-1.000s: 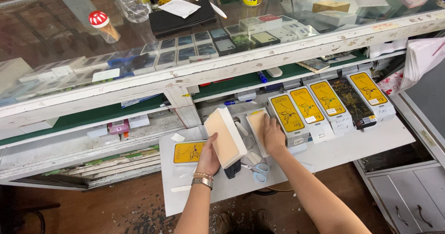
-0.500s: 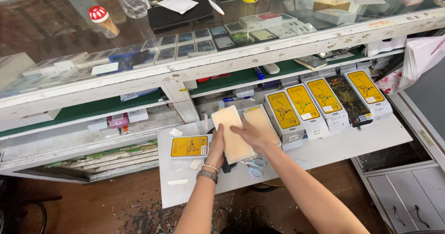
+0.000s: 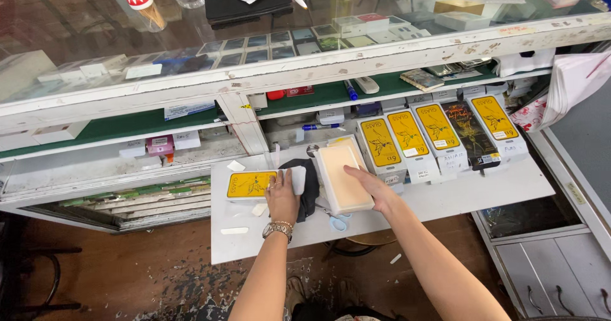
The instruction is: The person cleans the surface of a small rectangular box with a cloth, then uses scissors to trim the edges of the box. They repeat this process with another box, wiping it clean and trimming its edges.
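Observation:
A pale peach flat box (image 3: 341,177) lies on the white pull-out shelf (image 3: 458,197), just left of a standing row of yellow boxes (image 3: 407,135). My right hand (image 3: 377,190) grips its right edge. My left hand (image 3: 282,195) rests flat, fingers spread, on the right end of a yellow flat box (image 3: 250,185), beside a black cloth (image 3: 310,182) that lies between the two boxes. A bracelet sits on my left wrist.
Blue-handled scissors (image 3: 338,221) poke out below the peach box. White scraps (image 3: 234,230) lie on the shelf. One dark box (image 3: 469,131) stands in the yellow row. The glass counter (image 3: 267,47) above holds small boxes. A drawer cabinet (image 3: 547,276) stands at bottom right.
The peach box, held tilted up in both hands, has been laid flat on the shelf. My left hand has let go of it and moved left onto the yellow box.

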